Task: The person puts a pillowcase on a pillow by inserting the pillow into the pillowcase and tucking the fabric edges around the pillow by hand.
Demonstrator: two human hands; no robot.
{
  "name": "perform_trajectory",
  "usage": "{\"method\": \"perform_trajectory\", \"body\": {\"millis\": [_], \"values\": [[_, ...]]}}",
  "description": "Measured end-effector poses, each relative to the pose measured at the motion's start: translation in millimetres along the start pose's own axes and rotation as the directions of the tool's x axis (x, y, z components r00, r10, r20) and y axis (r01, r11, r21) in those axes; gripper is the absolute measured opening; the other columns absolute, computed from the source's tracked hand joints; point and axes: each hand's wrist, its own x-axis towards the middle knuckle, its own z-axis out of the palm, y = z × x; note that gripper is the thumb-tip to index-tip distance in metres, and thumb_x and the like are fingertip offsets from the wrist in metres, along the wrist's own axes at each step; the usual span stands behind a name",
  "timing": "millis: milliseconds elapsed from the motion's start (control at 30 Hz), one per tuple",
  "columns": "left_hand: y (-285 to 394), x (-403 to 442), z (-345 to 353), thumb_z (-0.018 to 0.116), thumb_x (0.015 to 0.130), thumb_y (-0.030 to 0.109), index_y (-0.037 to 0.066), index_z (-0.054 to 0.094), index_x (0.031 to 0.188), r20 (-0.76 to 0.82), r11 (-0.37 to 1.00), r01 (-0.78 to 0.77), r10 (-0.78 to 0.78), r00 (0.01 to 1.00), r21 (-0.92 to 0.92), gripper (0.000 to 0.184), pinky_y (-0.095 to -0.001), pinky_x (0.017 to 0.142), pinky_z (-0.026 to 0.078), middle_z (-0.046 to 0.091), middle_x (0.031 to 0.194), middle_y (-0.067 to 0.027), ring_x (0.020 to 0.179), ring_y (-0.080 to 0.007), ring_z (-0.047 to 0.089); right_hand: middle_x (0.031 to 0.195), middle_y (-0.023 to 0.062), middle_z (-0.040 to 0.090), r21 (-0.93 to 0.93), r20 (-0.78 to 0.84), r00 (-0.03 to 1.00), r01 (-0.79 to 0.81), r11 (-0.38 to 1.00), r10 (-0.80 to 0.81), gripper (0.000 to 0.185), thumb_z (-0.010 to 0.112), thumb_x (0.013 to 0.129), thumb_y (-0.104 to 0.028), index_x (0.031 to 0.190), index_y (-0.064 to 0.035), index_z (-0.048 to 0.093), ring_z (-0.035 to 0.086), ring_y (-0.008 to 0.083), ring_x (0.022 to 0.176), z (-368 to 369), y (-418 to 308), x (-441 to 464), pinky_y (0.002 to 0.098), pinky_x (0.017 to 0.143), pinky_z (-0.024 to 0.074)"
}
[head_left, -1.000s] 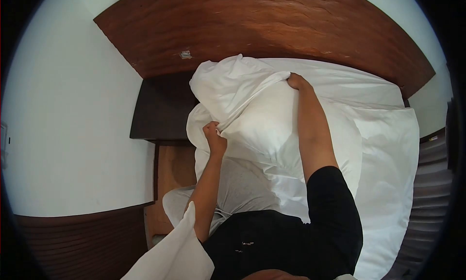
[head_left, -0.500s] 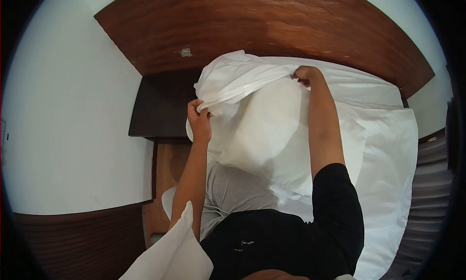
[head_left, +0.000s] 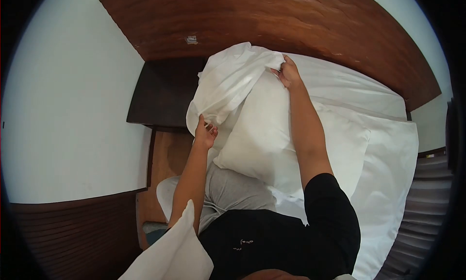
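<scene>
A white pillowcase (head_left: 228, 81) is bunched at the head of the bed, its open edge stretched between my two hands. My left hand (head_left: 206, 133) pinches the near left part of that edge, thumb up and fingers curled under. At the far right end, my right hand (head_left: 288, 72) grips the edge between thumb and fingers. A plump white pillow (head_left: 264, 129) lies just below the opening, between my forearms. Part of another white pillow (head_left: 344, 134) shows under and beyond my right arm.
The bed (head_left: 388, 163) has a white sheet and meets a brown wooden headboard (head_left: 272, 22). A dark bedside cabinet (head_left: 162, 93) stands at the left, against a white wall (head_left: 73, 110). White cloth (head_left: 170, 246) hangs near my left upper arm. Grey curtains (head_left: 424, 197) hang at right.
My right hand has moved left with its end of the pillowcase edge. My left hand has shifted down and slightly right, and the pillowcase now sags more between them.
</scene>
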Motion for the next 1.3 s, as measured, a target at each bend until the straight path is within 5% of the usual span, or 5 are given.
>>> {"method": "perform_trajectory", "body": {"millis": [333,633,733,1133,1300], "values": [[12,25,18,0.067,0.098,0.016,0.010,0.046,0.120,0.169,0.945,-0.191,0.241,0.956,-0.266,0.031,-0.0386,0.080,0.053,0.059,0.115,-0.0073,0.110,-0.0257,0.063,0.119,0.0210,0.061,-0.037,-0.071,0.996,0.046,0.998,-0.049,0.050,0.053,0.092,0.017,0.136,0.0020,0.035,0.068,0.0325,0.111,1,22,12,0.0413,0.093,0.0631],[18,-4,32,0.064,0.096,0.002,0.011,0.046,0.115,0.107,0.812,-0.461,0.526,0.844,-0.359,0.028,-0.0473,0.096,0.057,0.060,0.120,-0.0085,0.117,-0.0279,0.062,0.127,0.0222,0.055,-0.569,-0.262,0.941,0.028,0.822,-0.213,0.075,0.075,0.092,-0.007,0.146,-0.0009,0.023,0.067,0.0308,0.103,7,46,4,0.0396,0.088,0.0625],[18,4,30,0.061,0.100,0.005,0.008,0.045,0.120,0.126,0.779,-0.434,0.538,0.834,-0.453,0.025,-0.0493,0.101,0.056,0.060,0.124,-0.0095,0.118,-0.0275,0.062,0.126,0.0224,0.057,-0.377,-0.296,0.952,-0.035,0.926,-0.085,0.064,0.074,0.096,-0.019,0.142,-0.0002,0.034,0.068,0.0275,0.099,14,35,0,0.0361,0.078,0.0620],[25,3,-5,0.059,0.104,0.016,0.010,0.045,0.127,-0.008,0.809,-0.545,0.557,0.831,-0.220,0.027,-0.0445,0.100,0.051,0.060,0.122,-0.0072,0.114,-0.0235,0.062,0.115,0.0132,0.060,-0.826,0.033,0.856,0.314,0.468,-0.515,0.058,0.084,0.084,-0.025,0.132,-0.0106,0.054,0.060,0.0217,0.100,23,39,-13,0.0366,0.094,0.0510],[4,15,-39,0.064,0.101,0.014,0.010,0.048,0.131,-0.060,0.842,-0.490,0.491,0.869,-0.226,0.034,-0.0392,0.100,0.050,0.058,0.129,-0.0065,0.116,-0.0214,0.060,0.128,0.0165,0.052,-0.822,0.388,0.908,0.418,0.387,-0.158,0.080,0.090,0.072,-0.023,0.141,-0.0129,0.050,0.057,0.0286,0.114,44,12,-65,0.0406,0.101,0.0490]]}}
